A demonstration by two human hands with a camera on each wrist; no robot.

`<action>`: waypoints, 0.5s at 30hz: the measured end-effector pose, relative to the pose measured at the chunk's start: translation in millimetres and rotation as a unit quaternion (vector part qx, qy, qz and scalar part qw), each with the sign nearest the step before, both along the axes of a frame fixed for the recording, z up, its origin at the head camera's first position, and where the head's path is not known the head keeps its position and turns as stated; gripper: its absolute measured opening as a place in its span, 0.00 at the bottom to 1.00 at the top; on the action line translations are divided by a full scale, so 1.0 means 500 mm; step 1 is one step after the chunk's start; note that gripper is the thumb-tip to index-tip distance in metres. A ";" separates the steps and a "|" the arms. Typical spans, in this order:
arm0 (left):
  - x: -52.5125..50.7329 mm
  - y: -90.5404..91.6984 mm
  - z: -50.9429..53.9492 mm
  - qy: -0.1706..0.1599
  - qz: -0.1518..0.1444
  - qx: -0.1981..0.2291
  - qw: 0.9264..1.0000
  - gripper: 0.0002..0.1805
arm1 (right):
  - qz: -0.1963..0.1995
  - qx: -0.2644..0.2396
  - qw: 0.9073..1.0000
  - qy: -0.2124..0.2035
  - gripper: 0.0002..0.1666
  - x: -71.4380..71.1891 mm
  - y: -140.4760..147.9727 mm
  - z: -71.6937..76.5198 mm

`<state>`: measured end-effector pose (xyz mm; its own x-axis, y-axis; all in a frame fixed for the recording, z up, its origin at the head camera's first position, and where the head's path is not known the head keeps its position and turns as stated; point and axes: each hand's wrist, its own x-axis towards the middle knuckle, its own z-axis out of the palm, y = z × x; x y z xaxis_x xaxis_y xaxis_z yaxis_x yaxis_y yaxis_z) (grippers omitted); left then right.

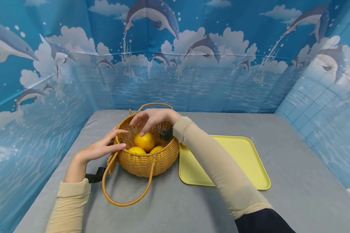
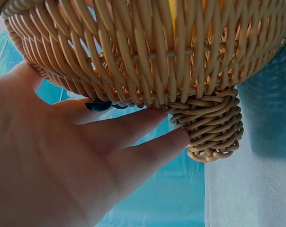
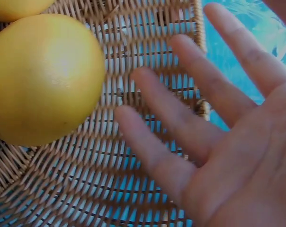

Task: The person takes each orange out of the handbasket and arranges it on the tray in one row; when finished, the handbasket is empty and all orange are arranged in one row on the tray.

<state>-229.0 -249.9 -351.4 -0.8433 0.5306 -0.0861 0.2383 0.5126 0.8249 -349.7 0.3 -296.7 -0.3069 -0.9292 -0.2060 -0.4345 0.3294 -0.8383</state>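
Note:
A round wicker basket [image 1: 148, 165] holds several yellow-orange fruits; the topmost fruit [image 1: 145, 141] rests above two others. My left hand [image 1: 97, 149] lies against the basket's left side, thumb at the rim, fingers spread; in the left wrist view the hand [image 2: 81, 151] touches the woven wall [image 2: 147, 56] near a wicker foot [image 2: 211, 125]. Over the basket's opening is my right hand [image 1: 156, 118], thumb close to the top fruit; contact cannot be told. The right wrist view shows the right hand [image 3: 228, 127] with fingers spread, beside the large fruit [image 3: 48, 78] and not gripping it.
To the right of the basket, a yellow tray [image 1: 239, 155] lies on the grey cloth surface [image 1: 297, 168], partly hidden by my right sleeve. One basket handle [image 1: 125, 204] hangs down at the front, the other stands at the back. A dolphin-print curtain [image 1: 175, 81] surrounds the back and sides.

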 end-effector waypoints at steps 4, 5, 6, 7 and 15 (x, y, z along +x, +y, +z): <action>0.001 -0.001 -0.002 0.002 0.000 0.001 1.000 0.30 | -0.001 0.001 1.000 0.007 0.32 -0.002 -0.012 -0.015; 0.001 -0.001 -0.002 0.002 0.001 0.000 1.000 0.30 | 0.002 0.006 1.000 0.011 0.32 -0.002 -0.014 -0.019; 0.001 -0.001 -0.002 0.003 0.001 0.000 1.000 0.30 | 0.003 0.013 1.000 0.017 0.32 -0.002 -0.017 -0.023; 0.001 0.000 -0.002 0.004 0.000 0.000 1.000 0.30 | 0.005 0.020 0.999 0.025 0.32 -0.002 -0.018 -0.025; 0.002 0.001 0.000 0.004 0.001 -0.001 1.000 0.29 | -0.001 0.082 0.995 0.063 0.35 -0.004 -0.019 -0.041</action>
<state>-228.2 -249.4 -351.2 -0.8449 0.5287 -0.0815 0.2433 0.5155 0.8216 -351.8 -9.4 -317.4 -0.3420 -0.8856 -0.3143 -0.5324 0.4582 -0.7117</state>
